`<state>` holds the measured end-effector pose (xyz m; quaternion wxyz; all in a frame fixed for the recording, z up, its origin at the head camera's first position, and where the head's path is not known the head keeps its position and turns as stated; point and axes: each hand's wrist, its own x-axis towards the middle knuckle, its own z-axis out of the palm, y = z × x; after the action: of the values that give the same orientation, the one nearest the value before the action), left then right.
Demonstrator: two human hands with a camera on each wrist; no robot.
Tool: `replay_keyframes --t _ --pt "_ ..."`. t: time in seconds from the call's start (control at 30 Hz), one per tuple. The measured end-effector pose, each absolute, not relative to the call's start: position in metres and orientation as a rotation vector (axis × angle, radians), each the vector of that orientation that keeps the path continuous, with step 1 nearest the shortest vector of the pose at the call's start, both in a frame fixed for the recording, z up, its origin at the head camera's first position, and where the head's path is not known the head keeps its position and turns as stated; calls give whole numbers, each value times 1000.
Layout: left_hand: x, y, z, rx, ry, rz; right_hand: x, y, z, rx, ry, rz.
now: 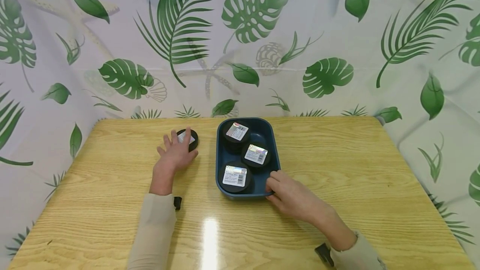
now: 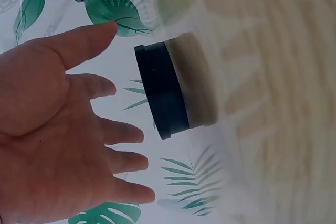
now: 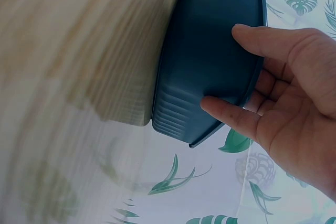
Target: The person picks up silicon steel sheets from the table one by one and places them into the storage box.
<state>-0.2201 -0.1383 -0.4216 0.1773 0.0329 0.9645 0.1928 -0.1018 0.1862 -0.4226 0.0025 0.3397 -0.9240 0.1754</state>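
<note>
A blue rectangular bin (image 1: 250,196) stands on the table. Three round black containers with white labels show on top inside it: one at the back (image 1: 236,132), one in the middle (image 1: 256,154) and one at the front (image 1: 234,177). The back one seems to sit on another. At the bin's near right corner my right hand (image 1: 294,197) grips the rim, fingers over the edge, thumb on the outer wall. My left hand (image 1: 173,153), fingers spread, hovers over a single black round container (image 2: 163,90) left of the bin. The left wrist view shows a gap between palm and container.
The light wooden table (image 1: 337,157) reflects a bright glare near its front. Behind and beside it hangs a white cloth (image 1: 285,91) printed with green leaves. A black strap piece shows at each wrist.
</note>
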Motion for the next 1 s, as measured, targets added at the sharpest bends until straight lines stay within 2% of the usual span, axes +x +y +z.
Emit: replay_keyframes --t 0.33,1.0 --pt "-219 -141 -422 -26 2711 483 -102 187 -422 1059 -2920 559" --pt "-217 -148 -421 -65 2606 622 -102 187 -422 1072 -2915 562"
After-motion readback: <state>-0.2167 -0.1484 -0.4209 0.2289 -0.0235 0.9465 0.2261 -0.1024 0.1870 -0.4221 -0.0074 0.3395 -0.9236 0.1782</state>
